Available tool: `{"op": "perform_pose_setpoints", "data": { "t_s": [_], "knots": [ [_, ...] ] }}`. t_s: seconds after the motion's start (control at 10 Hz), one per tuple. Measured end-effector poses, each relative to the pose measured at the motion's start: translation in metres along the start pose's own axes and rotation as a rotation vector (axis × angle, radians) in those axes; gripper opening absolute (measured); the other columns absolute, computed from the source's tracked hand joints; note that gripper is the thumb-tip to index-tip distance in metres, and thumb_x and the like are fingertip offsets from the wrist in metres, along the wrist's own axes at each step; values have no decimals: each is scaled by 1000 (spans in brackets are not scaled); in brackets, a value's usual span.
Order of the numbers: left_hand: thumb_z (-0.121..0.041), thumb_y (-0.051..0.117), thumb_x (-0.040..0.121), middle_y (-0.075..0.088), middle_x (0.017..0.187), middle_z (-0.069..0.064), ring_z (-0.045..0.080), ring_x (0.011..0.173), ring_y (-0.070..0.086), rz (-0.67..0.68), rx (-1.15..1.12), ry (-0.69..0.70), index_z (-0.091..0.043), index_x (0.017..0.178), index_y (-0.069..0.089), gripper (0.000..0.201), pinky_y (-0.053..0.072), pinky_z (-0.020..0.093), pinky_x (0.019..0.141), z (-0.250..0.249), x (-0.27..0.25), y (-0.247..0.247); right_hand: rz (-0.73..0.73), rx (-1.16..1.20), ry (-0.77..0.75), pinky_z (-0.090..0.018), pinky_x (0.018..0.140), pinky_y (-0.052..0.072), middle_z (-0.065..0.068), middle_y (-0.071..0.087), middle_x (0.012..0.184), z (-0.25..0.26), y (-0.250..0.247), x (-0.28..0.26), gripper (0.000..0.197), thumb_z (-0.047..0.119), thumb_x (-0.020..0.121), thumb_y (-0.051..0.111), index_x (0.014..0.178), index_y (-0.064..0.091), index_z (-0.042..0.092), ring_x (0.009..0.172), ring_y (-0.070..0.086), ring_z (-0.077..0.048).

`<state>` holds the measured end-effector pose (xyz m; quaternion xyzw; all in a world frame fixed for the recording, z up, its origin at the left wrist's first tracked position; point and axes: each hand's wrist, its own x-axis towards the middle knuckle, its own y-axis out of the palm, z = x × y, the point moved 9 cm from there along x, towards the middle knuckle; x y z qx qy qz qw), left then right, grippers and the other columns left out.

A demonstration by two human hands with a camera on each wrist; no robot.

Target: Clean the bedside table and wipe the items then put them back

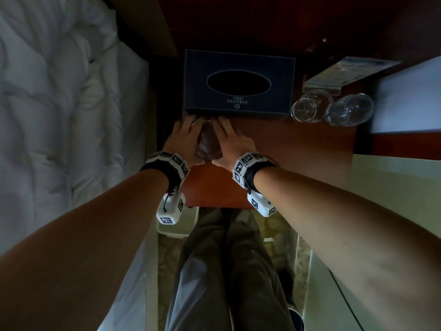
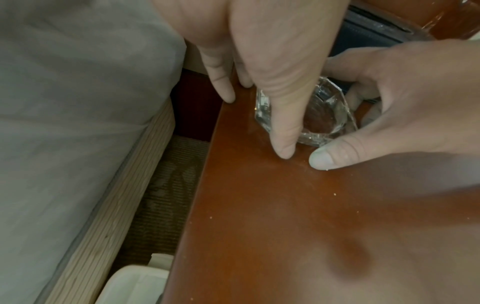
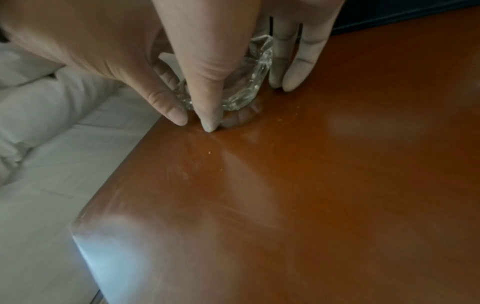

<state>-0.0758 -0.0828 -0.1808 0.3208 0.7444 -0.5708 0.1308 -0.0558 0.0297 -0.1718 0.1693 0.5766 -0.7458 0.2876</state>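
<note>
Two hands cup a small faceted glass dish (image 2: pixel 309 115) at frame centre, table (image 1: pixel 286 149) near edge: left hand (image 1: pixel 185 139) and right hand (image 1: pixel 230 142) fingers curled round its sides. Likely heavy, slippery, chippable; grip the thick walls.

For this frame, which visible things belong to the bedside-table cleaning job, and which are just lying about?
Job:
faceted clear glass dish, held by left hand and right hand
red-brown wooden table
dark blue tissue box
two clear drinking glasses

Lying about:
white bedding
</note>
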Motion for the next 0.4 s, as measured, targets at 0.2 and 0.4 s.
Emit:
{"op": "perform_pose_setpoints", "data": {
  "t_s": [0.2, 0.4],
  "knots": [
    [-31, 91, 52, 18, 151, 1, 36, 129, 31, 30, 16, 3, -21, 149, 19, 122, 45, 47, 101, -3, -4, -4, 20, -12, 25, -39, 92, 50, 3, 5, 158, 1, -1, -3, 118, 46, 67, 83, 153, 6, 24, 130, 41, -27],
    [-30, 87, 62, 16, 154, 7, 36, 134, 29, 115, -2, -49, -19, 152, 15, 115, 40, 47, 105, -6, -25, -25, 19, 19, 75, -45, 92, 50, 2, 13, 158, -6, -29, -27, 94, 41, 78, 74, 151, 17, 27, 133, 38, -30]
  ]
}}
